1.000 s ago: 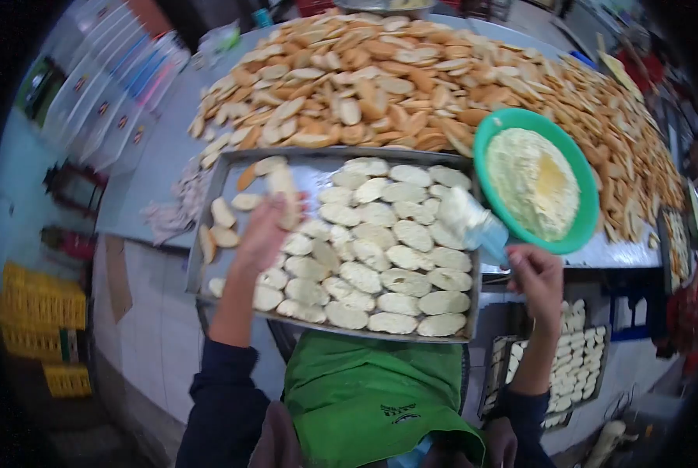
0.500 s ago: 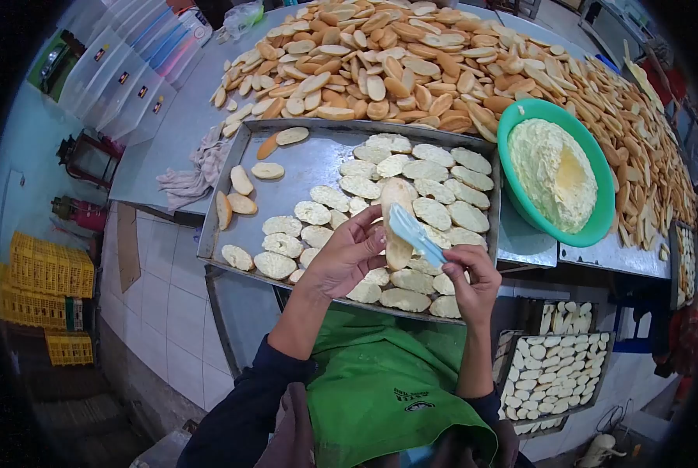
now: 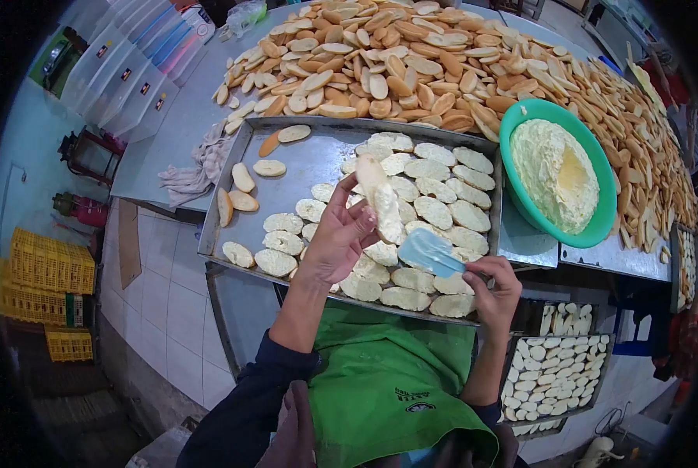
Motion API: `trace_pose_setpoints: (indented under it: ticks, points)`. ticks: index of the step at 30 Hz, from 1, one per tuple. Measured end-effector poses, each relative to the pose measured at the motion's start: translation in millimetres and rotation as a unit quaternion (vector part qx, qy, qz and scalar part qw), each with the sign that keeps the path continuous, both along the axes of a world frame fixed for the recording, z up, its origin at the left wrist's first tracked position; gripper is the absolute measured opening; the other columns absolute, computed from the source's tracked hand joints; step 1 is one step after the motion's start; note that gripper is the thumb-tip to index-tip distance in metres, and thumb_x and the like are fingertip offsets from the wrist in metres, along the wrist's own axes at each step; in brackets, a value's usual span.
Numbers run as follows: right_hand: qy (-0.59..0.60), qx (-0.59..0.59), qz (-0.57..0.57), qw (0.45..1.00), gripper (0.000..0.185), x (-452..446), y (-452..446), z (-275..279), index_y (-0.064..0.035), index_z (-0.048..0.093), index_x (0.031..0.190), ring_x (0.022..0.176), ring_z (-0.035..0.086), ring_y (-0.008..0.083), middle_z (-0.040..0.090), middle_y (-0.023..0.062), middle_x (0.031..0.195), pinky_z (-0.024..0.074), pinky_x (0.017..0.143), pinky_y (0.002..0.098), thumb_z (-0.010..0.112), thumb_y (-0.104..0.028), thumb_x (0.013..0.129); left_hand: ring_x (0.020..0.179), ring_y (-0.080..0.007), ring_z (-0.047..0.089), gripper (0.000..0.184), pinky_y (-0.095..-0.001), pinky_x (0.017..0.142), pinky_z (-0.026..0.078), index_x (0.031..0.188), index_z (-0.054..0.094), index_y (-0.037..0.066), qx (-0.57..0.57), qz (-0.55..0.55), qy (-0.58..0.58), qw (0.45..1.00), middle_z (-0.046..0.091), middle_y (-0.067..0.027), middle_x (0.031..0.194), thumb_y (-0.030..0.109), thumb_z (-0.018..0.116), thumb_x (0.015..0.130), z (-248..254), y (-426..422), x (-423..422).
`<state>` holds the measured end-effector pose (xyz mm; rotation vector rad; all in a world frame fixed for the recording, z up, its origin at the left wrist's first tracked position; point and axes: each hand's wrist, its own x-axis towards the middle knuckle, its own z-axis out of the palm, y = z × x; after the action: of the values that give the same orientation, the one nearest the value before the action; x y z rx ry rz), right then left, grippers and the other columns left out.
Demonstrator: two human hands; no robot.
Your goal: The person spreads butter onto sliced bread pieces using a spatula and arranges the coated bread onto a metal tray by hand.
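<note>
My left hand (image 3: 344,234) grips a long slice of bread (image 3: 378,195) over the tray, tilted, with pale cream along its lower part. In my right hand (image 3: 492,287) is a light blue spatula (image 3: 429,252), its blade just right of the slice and apart from it. Beneath both hands lies a metal baking tray (image 3: 302,164) holding many cream-topped slices in rows. Several bare slices (image 3: 242,178) lie at the tray's left end. A green bowl (image 3: 508,175) of whipped pale cream (image 3: 552,168) stands by the tray's right edge.
A large heap of bread slices (image 3: 411,70) covers the table behind the tray. A crumpled cloth (image 3: 197,168) lies at left, near clear plastic drawers (image 3: 123,78). Lower right, more trays of coated slices (image 3: 556,374) stand near the floor. Yellow crates (image 3: 53,261) are stacked at far left.
The spatula has come off the slice and moved down and right with my right hand. My left hand has tilted the slice and shifted it slightly left; cream now shows on its lower part.
</note>
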<state>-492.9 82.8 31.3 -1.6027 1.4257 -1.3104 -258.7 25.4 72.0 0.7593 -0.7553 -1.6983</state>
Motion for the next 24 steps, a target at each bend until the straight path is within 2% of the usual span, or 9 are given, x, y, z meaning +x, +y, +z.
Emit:
trace_pose_setpoints:
  ticks: [2, 4, 7, 10, 14, 16, 18, 19, 24]
  points:
    - [-0.111, -0.036, -0.033, 0.993, 0.019, 7, 1, 0, -0.0013, 0.065, 0.08, 0.072, 0.055, 0.0121, 0.058, 0.0065, 0.08, 0.0446, 0.063, 0.0218, 0.067, 0.008, 0.064, 0.096, -0.0176, 0.056, 0.07, -0.0263, 0.071, 0.053, 0.131, 0.021, 0.014, 0.007, -0.022, -0.015, 1.0, 0.05, -0.0113, 0.114, 0.021, 0.064, 0.075, -2, 4, -6]
    - [-0.101, -0.046, -0.043, 0.993, 0.019, 17, -2, -1, -0.0017, 0.065, 0.08, 0.072, 0.054, 0.0109, 0.057, 0.0059, 0.081, 0.0443, 0.062, 0.0206, 0.067, 0.008, 0.064, 0.094, -0.0164, 0.056, 0.074, -0.0259, 0.069, 0.053, 0.131, 0.022, 0.014, 0.013, -0.05, -0.03, 0.998, 0.052, -0.0102, 0.111, 0.025, 0.067, 0.073, -1, 9, -12]
    - [-0.057, -0.069, -0.092, 0.992, 0.018, 24, -9, 6, -0.0018, 0.064, 0.08, 0.071, 0.055, 0.0128, 0.057, 0.0067, 0.08, 0.0444, 0.062, 0.0216, 0.067, 0.008, 0.064, 0.079, -0.0091, 0.054, 0.077, -0.0234, 0.065, 0.052, 0.13, 0.029, 0.015, 0.037, -0.152, -0.015, 0.988, 0.048, -0.0025, 0.096, 0.017, 0.073, 0.067, 1, 13, -16]
    - [0.014, -0.117, -0.133, 0.984, 0.018, 19, -18, 6, -0.0016, 0.064, 0.08, 0.071, 0.054, 0.0152, 0.057, 0.0076, 0.08, 0.044, 0.062, 0.0229, 0.066, 0.008, 0.065, 0.076, -0.0068, 0.052, 0.08, -0.0224, 0.061, 0.049, 0.131, 0.029, 0.015, 0.049, -0.21, -0.006, 0.976, 0.046, -0.0017, 0.094, 0.014, 0.075, 0.065, -14, 12, -9]
    - [0.011, -0.119, -0.171, 0.978, 0.018, 16, -30, 14, -0.0018, 0.064, 0.084, 0.072, 0.053, 0.0141, 0.057, 0.0083, 0.078, 0.0428, 0.062, 0.0231, 0.063, 0.007, 0.068, 0.074, -0.006, 0.051, 0.081, -0.021, 0.062, 0.047, 0.132, 0.027, 0.014, 0.007, -0.242, 0.012, 0.97, 0.049, -0.0028, 0.096, 0.015, 0.075, 0.066, -18, 12, -7]
    - [-0.062, -0.096, -0.147, 0.983, 0.013, 11, -27, 14, 0.0009, 0.062, 0.087, 0.067, 0.053, 0.011, 0.057, 0.007, 0.076, 0.0418, 0.057, 0.0218, 0.06, 0.002, 0.075, 0.072, -0.0051, 0.049, 0.081, -0.0197, 0.062, 0.046, 0.132, 0.027, 0.014, 0.013, -0.21, 0.019, 0.977, 0.051, -0.0033, 0.098, 0.016, 0.074, 0.067, -8, 7, -5]
    - [-0.287, 0.083, -0.016, 0.954, 0.011, 0, -12, 12, 0.0038, 0.06, 0.088, 0.057, 0.051, 0.0089, 0.057, 0.0057, 0.074, 0.0404, 0.05, 0.0199, 0.058, -0.003, 0.079, 0.071, -0.0035, 0.048, 0.082, -0.0168, 0.061, 0.043, 0.134, 0.024, 0.014, 0.009, -0.16, 0.016, 0.987, 0.054, -0.004, 0.102, 0.022, 0.073, 0.068, -1, 1, 2]
    - [-0.276, 0.127, 0.014, 0.952, 0.013, -1, -4, 18, 0.0051, 0.061, 0.086, 0.051, 0.051, 0.0088, 0.058, 0.0057, 0.069, 0.0395, 0.046, 0.019, 0.058, -0.006, 0.081, 0.072, -0.004, 0.048, 0.082, -0.0166, 0.06, 0.042, 0.134, 0.024, 0.014, -0.003, -0.158, 0.009, 0.987, 0.054, -0.0039, 0.101, 0.022, 0.073, 0.068, -1, -3, 9]
    - [-0.177, 0.176, 0.124, 0.96, 0.01, 0, 5, 27, 0.0033, 0.064, 0.079, 0.056, 0.055, 0.008, 0.062, 0.0067, 0.065, 0.043, 0.049, 0.0194, 0.061, -0.006, 0.078, 0.076, -0.0049, 0.051, 0.078, -0.0163, 0.057, 0.041, 0.133, 0.027, 0.014, -0.006, -0.12, -0.015, 0.993, 0.055, -0.0031, 0.097, 0.021, 0.072, 0.069, -6, -9, 17]
